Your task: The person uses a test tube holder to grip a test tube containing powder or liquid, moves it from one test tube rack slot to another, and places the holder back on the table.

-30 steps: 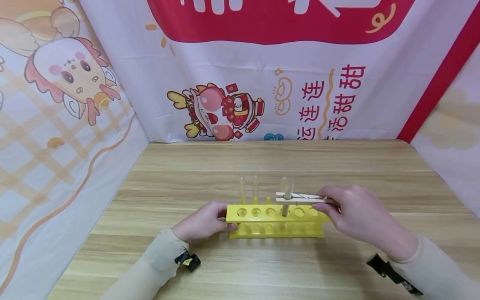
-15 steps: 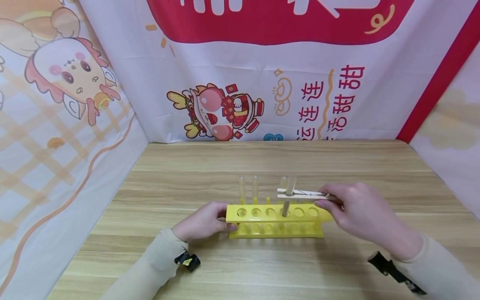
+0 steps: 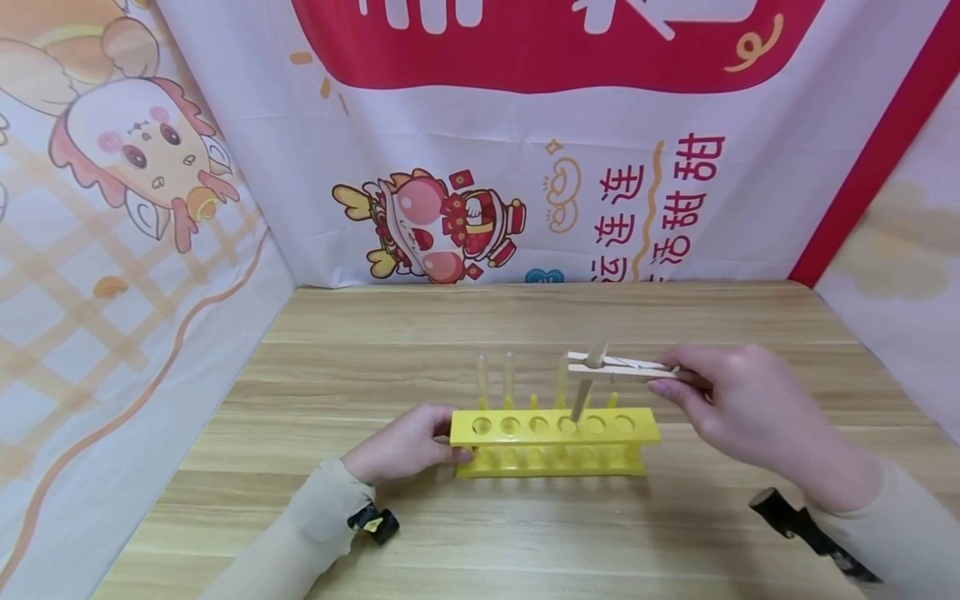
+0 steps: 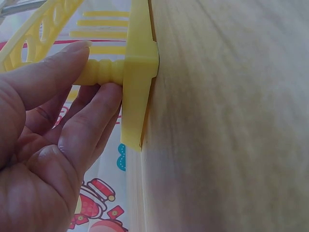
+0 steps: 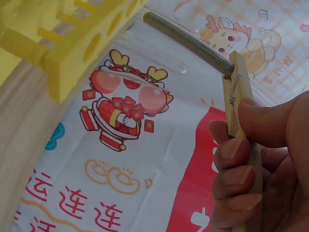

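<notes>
Soft, even light fills the head view, leaving a pale sheen on the tabletop (image 3: 540, 533) at bottom centre and a diffuse shadow below the right hand (image 3: 757, 417). The right wrist view looks dimmer, greyer. In the left wrist view, the tabletop blurs across the right half.

Rack (image 3: 555, 437) on table (image 3: 480, 542) between left hand (image 3: 405, 442) and right hand (image 3: 750, 412), banner (image 3: 465, 121) behind.

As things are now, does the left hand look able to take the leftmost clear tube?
Probably not without letting go: the left hand grips an end post of the yellow rack. If freed, it likely could, since the leftmost clear tube stands close by with nothing over it.
</notes>
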Demonstrator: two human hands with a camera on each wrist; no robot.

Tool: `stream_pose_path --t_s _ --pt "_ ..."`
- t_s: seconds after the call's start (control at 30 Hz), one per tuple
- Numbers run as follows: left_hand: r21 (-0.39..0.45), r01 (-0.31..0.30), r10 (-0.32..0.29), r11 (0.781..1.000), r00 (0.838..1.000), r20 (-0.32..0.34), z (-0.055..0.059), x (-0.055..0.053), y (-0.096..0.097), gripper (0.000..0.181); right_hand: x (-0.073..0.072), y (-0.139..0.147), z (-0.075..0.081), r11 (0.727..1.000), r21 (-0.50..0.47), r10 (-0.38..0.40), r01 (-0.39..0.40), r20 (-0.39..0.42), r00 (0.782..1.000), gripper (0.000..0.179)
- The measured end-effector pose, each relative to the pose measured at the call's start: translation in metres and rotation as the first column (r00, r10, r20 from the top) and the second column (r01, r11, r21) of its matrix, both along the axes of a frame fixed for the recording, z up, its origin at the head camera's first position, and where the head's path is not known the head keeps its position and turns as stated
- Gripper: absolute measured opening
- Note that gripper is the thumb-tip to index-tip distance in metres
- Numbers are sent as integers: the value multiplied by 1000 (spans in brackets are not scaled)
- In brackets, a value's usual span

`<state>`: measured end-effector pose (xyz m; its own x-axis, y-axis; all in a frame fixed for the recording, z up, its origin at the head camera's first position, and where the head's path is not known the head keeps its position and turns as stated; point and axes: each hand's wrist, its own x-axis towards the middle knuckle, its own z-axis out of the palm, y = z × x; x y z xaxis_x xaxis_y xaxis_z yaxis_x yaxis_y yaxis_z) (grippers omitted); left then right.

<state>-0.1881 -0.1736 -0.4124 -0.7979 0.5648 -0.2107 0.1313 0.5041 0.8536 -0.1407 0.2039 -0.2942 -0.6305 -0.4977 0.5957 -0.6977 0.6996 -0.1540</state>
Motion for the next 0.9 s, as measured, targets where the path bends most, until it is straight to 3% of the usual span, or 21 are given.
stream_pose_path --t_s 0.1,0.3,0.9 --pt "3 -2 2 1000 1000 5 0 0 0 30 0 3 4 1000 -2 0 0 -15 1000 35" --pt "7 1 -1 1000 1000 2 0 0 0 30 3 7 14 1000 15 -15 15 -39 999 12" --pt "-3 11 -11 1000 1000 -26 0 0 0 29 4 14 14 999 18 -39 40 -46 998 13"
